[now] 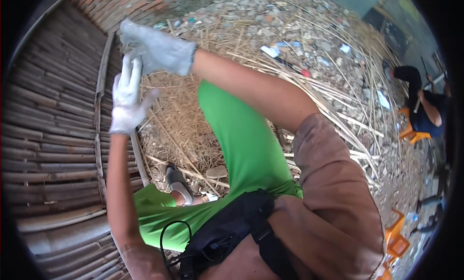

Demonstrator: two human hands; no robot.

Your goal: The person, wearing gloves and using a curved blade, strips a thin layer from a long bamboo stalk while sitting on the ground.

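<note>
Bamboo panel (53,130): wall of lashed horizontal culms filling the left side, its vertical edge batten (102,86) just beside both hands. Straw-and-rubble ground (270,43): loose canes, scattered debris. Right hand (157,50): grey glove, fingers curled at the batten's top; whether it pinches anything cannot be told. Left hand (126,98): white glove, fingers straight and spread flat. Judgement: brace flat, keep the batten aligned.
</note>
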